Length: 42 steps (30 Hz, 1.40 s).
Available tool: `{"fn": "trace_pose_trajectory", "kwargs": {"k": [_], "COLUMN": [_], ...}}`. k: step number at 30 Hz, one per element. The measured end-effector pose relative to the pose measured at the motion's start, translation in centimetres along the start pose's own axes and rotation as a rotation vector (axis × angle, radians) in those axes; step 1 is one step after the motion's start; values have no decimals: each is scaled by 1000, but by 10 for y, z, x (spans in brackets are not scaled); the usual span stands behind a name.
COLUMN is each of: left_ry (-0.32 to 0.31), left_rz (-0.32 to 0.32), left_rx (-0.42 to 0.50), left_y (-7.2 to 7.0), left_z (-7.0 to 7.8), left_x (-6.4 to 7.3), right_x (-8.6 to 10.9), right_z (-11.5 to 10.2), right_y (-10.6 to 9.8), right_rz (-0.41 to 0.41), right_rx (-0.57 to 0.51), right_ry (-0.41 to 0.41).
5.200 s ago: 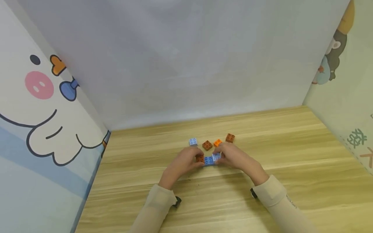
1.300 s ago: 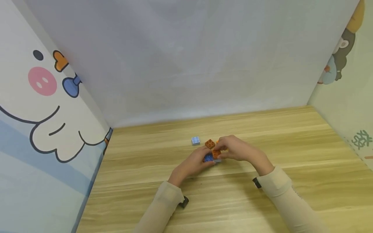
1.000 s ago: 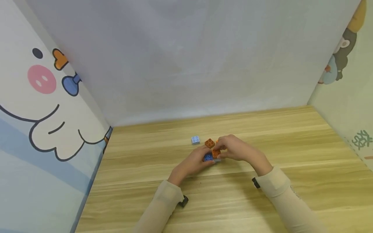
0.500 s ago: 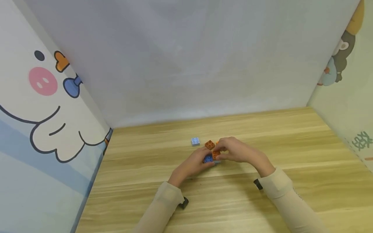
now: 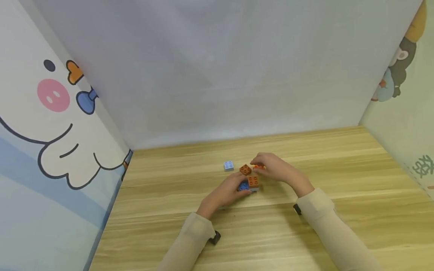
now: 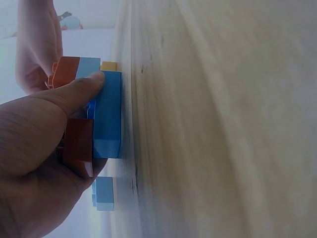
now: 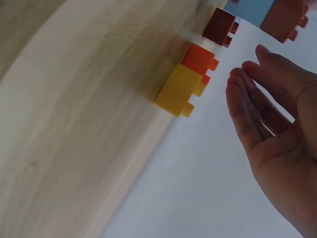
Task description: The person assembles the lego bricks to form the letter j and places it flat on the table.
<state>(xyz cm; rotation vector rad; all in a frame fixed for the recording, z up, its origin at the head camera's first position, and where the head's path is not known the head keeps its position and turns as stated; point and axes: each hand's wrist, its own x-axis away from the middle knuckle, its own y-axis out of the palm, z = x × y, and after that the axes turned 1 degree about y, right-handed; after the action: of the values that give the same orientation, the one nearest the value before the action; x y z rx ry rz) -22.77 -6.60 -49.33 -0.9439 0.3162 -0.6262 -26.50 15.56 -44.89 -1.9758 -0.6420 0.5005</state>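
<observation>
On the table my left hand (image 5: 225,192) grips a long blue brick (image 6: 108,119), thumb along its near side. One brown brick (image 6: 79,141) sits on its left end, mostly covered by that hand in the head view. At the right end, a light-blue brick (image 6: 88,67) carries another brown brick (image 5: 253,181). My right hand (image 7: 277,124) hovers with nothing in its fingers, above and beside an orange brick (image 7: 198,58) and a yellow brick (image 7: 178,89). In the head view its fingers partly hide the orange one.
Behind the assembly lies a loose brown brick (image 5: 245,169), close to my left fingertips. A loose light-blue brick (image 5: 228,166) lies further left. A pale curtain (image 5: 217,94) hangs behind the wooden table (image 5: 169,180), with printed panels at both sides.
The brown brick from the back right now tops the light-blue brick. My right hand has let go of it and moved back and right, over the orange brick. My left hand keeps its hold.
</observation>
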Motion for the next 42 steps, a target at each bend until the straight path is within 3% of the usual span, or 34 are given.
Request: {"fn": "trace_pose_trajectory", "kwargs": {"k": [17,31,42], "left_ry": [42,33,29], "left_rz": [9,12,18], "left_rx": [13,19,-21], "left_y": [5,7,2], "left_z": [1,-3,-5], "left_x": [-1,1,1], "right_x": [-25,-22,-10], "right_z": [4,3,-7], "right_y": [19,22,4], "right_rz": [-85,-62,-6], "right_rx": [32,19,1], "right_ry": [36,21,-6]}}
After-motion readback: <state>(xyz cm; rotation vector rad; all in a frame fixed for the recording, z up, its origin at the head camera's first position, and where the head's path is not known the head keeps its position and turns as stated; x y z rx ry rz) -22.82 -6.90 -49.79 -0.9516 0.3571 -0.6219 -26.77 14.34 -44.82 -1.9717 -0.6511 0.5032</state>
